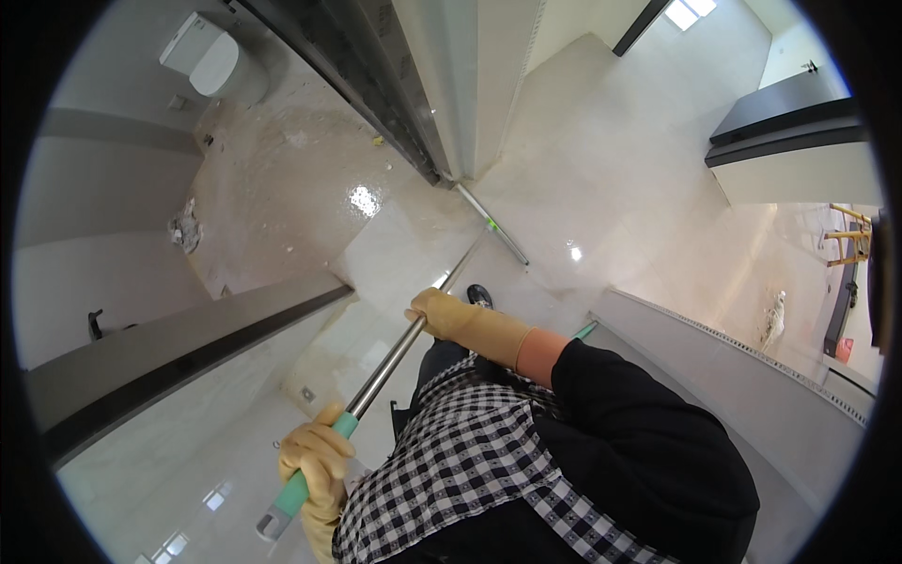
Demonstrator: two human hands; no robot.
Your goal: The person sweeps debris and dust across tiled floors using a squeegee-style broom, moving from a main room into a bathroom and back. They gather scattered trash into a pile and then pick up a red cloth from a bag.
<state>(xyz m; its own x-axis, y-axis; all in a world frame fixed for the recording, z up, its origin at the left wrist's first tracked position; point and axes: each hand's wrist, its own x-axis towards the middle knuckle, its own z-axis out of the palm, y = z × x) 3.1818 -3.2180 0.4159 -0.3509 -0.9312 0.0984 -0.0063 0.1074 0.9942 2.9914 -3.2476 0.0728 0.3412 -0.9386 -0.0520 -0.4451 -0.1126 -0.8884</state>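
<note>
I hold a floor squeegee with a steel pole [384, 370], green grip [290, 493] and long narrow head [507, 243]. My left hand [316, 451], in a tan rubber glove, is wrapped around the green grip near the pole's end. Farther down the pole, my right hand [435, 314] grips the bare metal in a matching glove. The squeegee head rests on the pale, wet-looking tile floor [557, 183], one end close to the base of a wall corner. A black shoe [480, 296] shows beside the pole.
Through a dark-framed doorway at left lie a dirty wet floor [296, 183], a white toilet [218, 67] and rubble [185, 227]. A wall end [705, 345] stands at right, near another green handle [585, 330]. Farther right are a yellow ladder [849, 243] and a pale bundle [774, 321].
</note>
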